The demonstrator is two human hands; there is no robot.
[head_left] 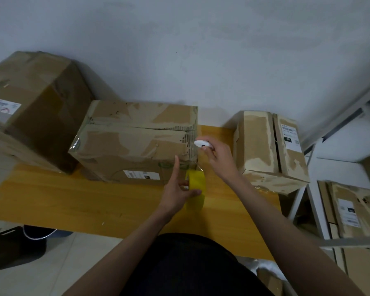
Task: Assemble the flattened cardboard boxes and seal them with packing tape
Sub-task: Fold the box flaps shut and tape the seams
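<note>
Nearest the body, over the yellow surface (73, 195), the left hand (177, 193) grips the tape roll (196, 189) with thumb and curled fingers, its forefinger stretched up against the front face of the box (132, 144). Holding the roll low and close to that right corner likely keeps the pulled strip taut down the box's end, while the forefinger pins the tape to the cardboard. Just beyond, the right hand (219, 157) holds a small white cutter (202, 143) at the box's upper right edge, seemingly placed to sever the strip where it leaves the seam. Clear tape already runs along the top flaps, so this box looks nearly sealed. Farther right stands a small box (269, 150), its centre seam showing a dark gap; far left sits a big box (34, 107), against the wall (201, 50).
</note>
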